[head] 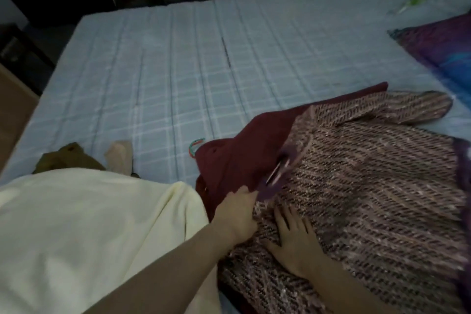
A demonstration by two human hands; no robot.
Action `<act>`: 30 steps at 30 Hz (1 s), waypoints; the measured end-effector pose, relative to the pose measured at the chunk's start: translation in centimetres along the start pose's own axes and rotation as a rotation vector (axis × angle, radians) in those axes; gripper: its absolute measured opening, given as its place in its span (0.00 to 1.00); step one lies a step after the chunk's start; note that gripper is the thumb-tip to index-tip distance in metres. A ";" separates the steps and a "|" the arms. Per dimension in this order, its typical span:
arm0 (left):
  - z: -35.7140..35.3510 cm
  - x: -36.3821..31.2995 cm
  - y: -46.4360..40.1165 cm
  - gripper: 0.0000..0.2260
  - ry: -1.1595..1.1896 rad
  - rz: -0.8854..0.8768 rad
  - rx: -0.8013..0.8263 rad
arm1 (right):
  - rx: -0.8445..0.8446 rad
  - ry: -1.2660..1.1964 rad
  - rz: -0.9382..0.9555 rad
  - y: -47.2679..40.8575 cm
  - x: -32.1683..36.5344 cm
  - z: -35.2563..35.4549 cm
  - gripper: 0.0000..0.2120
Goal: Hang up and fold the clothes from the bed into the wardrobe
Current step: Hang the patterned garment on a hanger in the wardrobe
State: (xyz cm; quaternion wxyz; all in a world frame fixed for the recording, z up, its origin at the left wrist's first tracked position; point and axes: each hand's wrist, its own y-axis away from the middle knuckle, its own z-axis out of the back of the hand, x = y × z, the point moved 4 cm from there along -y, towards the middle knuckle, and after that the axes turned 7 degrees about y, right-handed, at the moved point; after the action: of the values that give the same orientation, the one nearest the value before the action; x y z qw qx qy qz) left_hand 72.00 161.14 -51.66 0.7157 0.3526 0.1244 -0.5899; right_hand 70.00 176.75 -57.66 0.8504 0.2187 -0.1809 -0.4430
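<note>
Where the bed [178,64] meets its near left corner, a cream garment [84,232] lies heaped, with an olive-brown piece [68,158] and a pale beige piece [119,155] just beyond it. Right of these, along the near edge, a maroon garment [244,143] sits partly under a woven pink-and-brown top [369,186], whose long axis seems to run from the near edge toward the far right, one sleeve pointing that way. Left hand [239,214]: fingers curled, pinching the top's purple-lined opening at its left margin. Right hand [293,234]: flat on the weave just right of it, fingers spread, pressing. Bulk of the top lies right of and beyond both hands, so the right hand is nearer for smoothing or folding. A purple-blue pillow [438,53] sits at the far right edge. Wardrobe not discernible.
</note>
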 end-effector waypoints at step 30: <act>49.7 -34.5 28.8 0.15 -0.662 -0.280 -0.459 | -1.111 0.037 0.301 30.2 0.3 54.9 0.19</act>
State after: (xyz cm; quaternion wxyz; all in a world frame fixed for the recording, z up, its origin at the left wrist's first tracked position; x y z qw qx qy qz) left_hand 77.57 156.44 14.97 0.6900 -0.0444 0.0628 -0.7198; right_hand 63.01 180.33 4.49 0.8944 -0.2811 0.0648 -0.3418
